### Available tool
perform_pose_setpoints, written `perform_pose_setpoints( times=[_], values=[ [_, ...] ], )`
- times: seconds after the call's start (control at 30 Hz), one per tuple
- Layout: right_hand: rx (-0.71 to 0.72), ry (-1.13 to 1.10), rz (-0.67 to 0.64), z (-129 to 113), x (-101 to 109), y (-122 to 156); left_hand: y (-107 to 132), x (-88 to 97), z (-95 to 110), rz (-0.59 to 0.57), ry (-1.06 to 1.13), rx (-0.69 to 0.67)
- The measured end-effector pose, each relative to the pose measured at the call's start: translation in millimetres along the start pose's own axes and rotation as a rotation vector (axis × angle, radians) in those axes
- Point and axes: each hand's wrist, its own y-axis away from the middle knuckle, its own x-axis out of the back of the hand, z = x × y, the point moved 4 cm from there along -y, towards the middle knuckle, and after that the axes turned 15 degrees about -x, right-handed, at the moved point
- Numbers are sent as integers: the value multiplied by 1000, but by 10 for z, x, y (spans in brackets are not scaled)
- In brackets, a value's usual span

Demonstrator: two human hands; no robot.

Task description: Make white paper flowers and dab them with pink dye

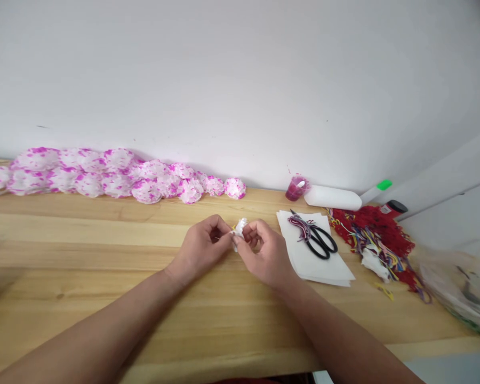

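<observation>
A small gathered piece of white tissue paper [242,226] is held up between my two hands above the wooden table. My left hand [202,242] is closed, its thumb and finger pinching the paper's left side, where a bit of yellow yarn [234,228] shows. From the right, my right hand [264,250] pinches the same paper with thumb and curled fingers. My fingertips hide most of the paper's lower part. Close to my right hand lie black-handled scissors [322,242] and a small bundle of purple and white yarn [301,226], both on a stack of white paper sheets [328,272].
White-and-magenta paper pompoms [148,189] line the wall at left. Behind the sheets are a cup of magenta liquid [296,189], a white roll [332,197] and a green-capped bottle [372,191]. Red yarn [384,229] and a clear plastic bag [460,282] lie at right.
</observation>
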Motion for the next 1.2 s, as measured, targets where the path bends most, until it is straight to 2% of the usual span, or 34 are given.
perform_pose_setpoints(
  times=[0.07, 0.27, 0.43, 0.67, 0.87, 0.93, 1.1, 1.2],
  values=[
    [-33, -14, 3, 16, 0, -13, 7, -12, 16, -10, -8, -14],
    [-143, -106, -44, 100, -19, -62, -13, -8, -9, 23, 235, 97],
    [-67, -73, -67, 81, -40, -36, -23, -1, 70, -12, 91, 3],
    [-109, -48, -70, 104, -39, -50, -34, 8, -120, 80, 305, 106],
    [13, 3, 26, 15, 0, -2, -3, 3, -64, 39, 27, -9],
    [14, -10, 23, 27, 1, -8, 4, -11, -60, 22, 18, -8],
    [-91, -114, -29, 106, 0, -62, -22, -17, -103, 55, 246, 98],
    [-106, -122, -23, 104, 2, -60, -32, -14, -40, 50, 280, 90]
  ],
)
